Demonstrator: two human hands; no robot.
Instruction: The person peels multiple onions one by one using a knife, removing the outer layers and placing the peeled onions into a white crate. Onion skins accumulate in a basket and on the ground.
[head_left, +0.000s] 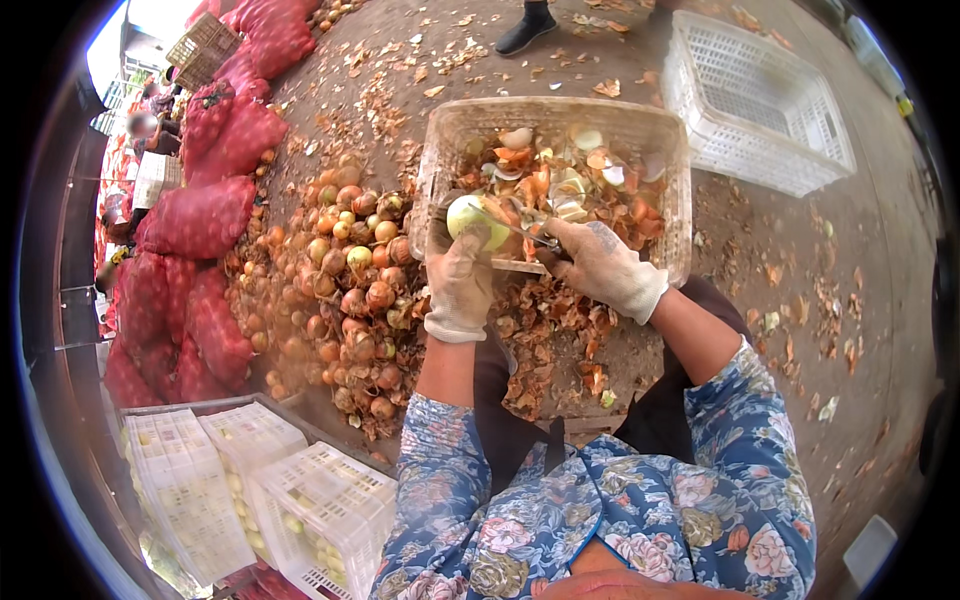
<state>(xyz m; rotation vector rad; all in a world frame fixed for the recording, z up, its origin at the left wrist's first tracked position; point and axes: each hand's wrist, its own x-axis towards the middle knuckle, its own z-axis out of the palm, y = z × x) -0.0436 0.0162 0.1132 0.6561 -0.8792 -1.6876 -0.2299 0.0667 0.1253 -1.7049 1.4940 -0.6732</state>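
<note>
My left hand, in a soiled white knit glove, grips a pale, partly peeled onion over the near left side of a plastic crate. Gloved as well, my right hand holds a small knife by its handle, which the fingers mostly hide. The blade reaches left to the onion's face and appears to touch it. Below both hands, the crate contains onion skins and pale onion scraps.
A heap of unpeeled onions lies to the left, with red mesh sacks beyond. White crates of peeled onions stand at lower left. Another white crate sits at upper right. A person's shoe shows at the top.
</note>
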